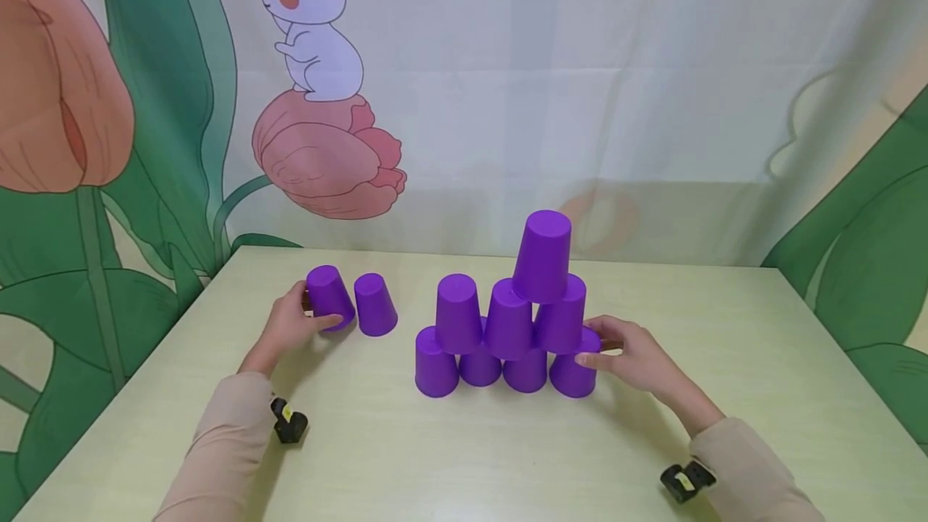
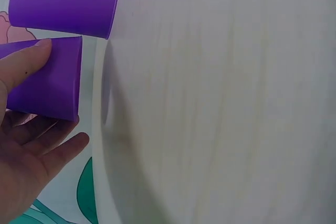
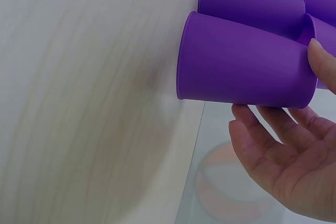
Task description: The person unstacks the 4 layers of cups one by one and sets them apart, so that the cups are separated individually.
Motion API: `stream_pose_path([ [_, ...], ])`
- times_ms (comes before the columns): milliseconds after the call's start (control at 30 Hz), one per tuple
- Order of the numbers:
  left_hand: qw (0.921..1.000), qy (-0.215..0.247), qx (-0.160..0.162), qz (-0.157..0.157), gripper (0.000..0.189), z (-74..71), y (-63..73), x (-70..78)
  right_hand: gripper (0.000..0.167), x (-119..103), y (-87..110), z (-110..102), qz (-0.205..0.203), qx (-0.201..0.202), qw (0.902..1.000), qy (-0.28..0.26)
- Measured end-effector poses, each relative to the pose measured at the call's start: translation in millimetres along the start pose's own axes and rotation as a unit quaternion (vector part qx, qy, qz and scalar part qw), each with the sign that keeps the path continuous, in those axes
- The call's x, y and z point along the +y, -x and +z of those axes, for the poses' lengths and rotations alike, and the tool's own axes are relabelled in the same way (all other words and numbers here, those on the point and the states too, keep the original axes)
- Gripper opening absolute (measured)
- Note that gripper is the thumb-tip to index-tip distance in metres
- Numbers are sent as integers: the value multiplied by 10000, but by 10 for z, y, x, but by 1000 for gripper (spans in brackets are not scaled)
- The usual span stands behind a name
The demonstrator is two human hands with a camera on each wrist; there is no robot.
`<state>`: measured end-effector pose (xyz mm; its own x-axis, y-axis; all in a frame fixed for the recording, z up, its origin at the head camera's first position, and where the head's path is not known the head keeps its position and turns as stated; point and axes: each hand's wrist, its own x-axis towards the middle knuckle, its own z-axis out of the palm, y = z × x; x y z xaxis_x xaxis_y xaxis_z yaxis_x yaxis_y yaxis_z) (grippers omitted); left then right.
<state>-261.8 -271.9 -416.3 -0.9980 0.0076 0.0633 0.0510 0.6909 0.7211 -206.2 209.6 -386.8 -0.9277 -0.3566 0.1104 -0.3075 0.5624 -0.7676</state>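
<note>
My left hand (image 1: 288, 327) grips an upside-down purple cup (image 1: 329, 296) at the table's left, thumb on the near side and fingers round the other. In the left wrist view its rim looks slightly off the table. Just right of it stands another upside-down purple cup (image 1: 376, 308). A pyramid of such cups rises right of centre: a bottom row (image 1: 437, 369) of several, a middle row (image 1: 458, 316) of three, and a single top cup (image 1: 544, 256) over the right-hand pair. My right hand (image 1: 638, 357) holds the rightmost bottom cup (image 3: 241, 64) between thumb and fingers.
The pale wooden table (image 1: 464, 457) carries all the cups. Behind it hangs a curtain (image 1: 652, 103) printed with a rabbit, flowers and leaves. A small black camera sits on each wrist.
</note>
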Motion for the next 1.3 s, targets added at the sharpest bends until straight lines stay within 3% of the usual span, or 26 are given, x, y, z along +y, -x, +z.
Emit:
stream_pose_path([
  [100, 10000, -27, -47, 19, 68, 18, -15, -21, 42, -15, -2, -4, 13, -1, 10000, 12],
  [400, 9988, 70, -361, -314, 70, 67, -42, -48, 45, -36, 1, 11, -51, -31, 10000, -48],
  [600, 9988, 123, -324, -344, 71, 13, 0, 1, 44, -41, 0, 6, 18, -15, 10000, -55],
  [800, 9997, 139, -172, -142, 73, -109, 89, 137, 44, -55, 3, -4, 57, -18, 10000, 41],
  [967, 9998, -31, 57, 208, 73, -202, 144, 268, 44, -78, 6, -15, 38, 5, 10000, 44],
  [1300, 9971, -112, 331, 682, 71, -296, 213, 541, 43, -38, 10, -1, 95, 8, 9999, 61],
])
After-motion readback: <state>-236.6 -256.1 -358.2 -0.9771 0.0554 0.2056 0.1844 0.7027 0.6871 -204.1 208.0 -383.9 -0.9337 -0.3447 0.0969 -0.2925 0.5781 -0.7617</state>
